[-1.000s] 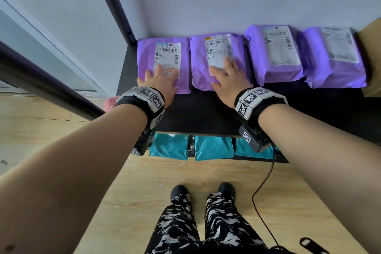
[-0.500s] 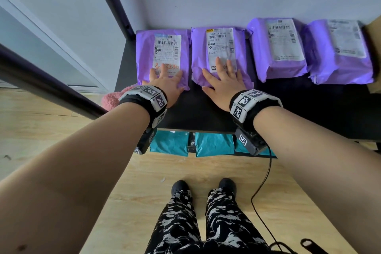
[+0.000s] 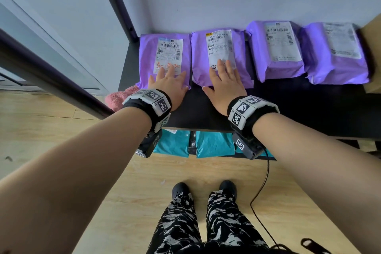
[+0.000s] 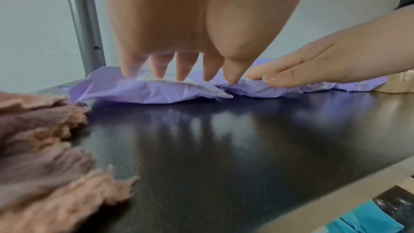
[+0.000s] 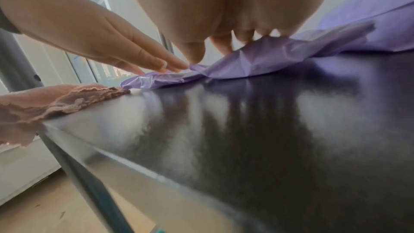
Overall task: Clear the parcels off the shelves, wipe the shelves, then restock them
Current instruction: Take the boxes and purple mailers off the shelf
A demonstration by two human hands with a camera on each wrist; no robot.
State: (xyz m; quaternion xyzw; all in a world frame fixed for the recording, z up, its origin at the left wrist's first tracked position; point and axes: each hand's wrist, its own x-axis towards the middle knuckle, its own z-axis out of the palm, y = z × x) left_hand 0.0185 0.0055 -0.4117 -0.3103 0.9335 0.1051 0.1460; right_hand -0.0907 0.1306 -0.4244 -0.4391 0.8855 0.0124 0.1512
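Pink cloth (image 3: pixel 121 99): one, lying at the shelf's left front corner.
Left hand (image 3: pixel 169 85): fingers straight and spread, laid flat on the near end of the first purple parcel (image 3: pixel 165 55), at the left rear of the shelf (image 3: pixel 288 109).
Right hand (image 3: pixel 224 86): fingers likewise flat, pressed on the second purple parcel (image 3: pixel 218 53).
Step in hand: judged as restocking; both parcels are to be slid squarely toward the rear edge, pressure kept even so the film is not creased.
Purple parcels: four, ranged along the rear edge.
Teal parcels (image 3: pixel 214 143): at least two seen on the lower shelf.
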